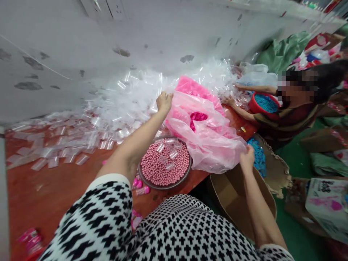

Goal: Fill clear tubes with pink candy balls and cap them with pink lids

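Note:
A large translucent plastic bag with a pinkish tint stretches between my two hands. My left hand is closed on its far left edge, and my right hand grips the near right edge. Through an opening in the bag, bright pink contents show, too crumpled to name. Behind it lies a bright pink bundle in clear film. Just under my left forearm stands a round basin full of small pink beads, with a few clear plastic pieces on top.
Clear plastic sleeves are heaped along the wall on the red table. At the right, a person's hand reaches into the heap beside a red tub of blue pieces. An open cardboard box stands below my right arm.

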